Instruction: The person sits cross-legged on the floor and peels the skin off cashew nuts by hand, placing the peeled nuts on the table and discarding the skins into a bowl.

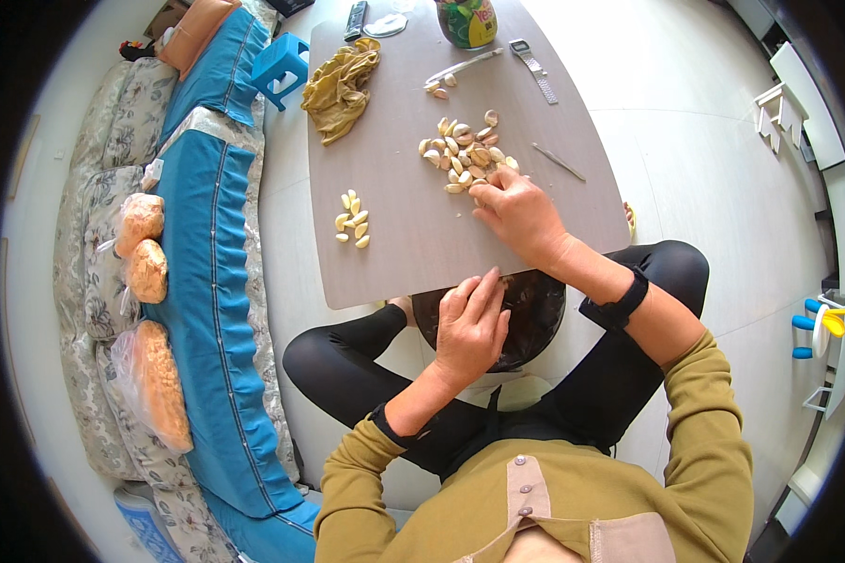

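My right hand [523,214] reaches to the near edge of a pile of unpeeled garlic cloves [475,156] on the table. Its thumb and forefinger are bent at the lowest cloves; whether one is gripped is hidden. My left hand [470,325] is at the table's near edge, fingers extended and slightly apart, with nothing visible in it. Below it, between my legs, stands a round bin lined with black plastic [535,324], with some scraps inside. Several peeled garlic cloves [353,219] lie in a small group on the left of the tabletop [401,260].
Metal tweezers [559,161] lie right of the pile. Farther back are a wristwatch [534,70], a slim pale tool [465,67], a jar [467,24], a crumpled mustard cloth [341,91] and a remote control [355,21]. A blue plastic stool [282,67] and a sofa [218,317] stand left.
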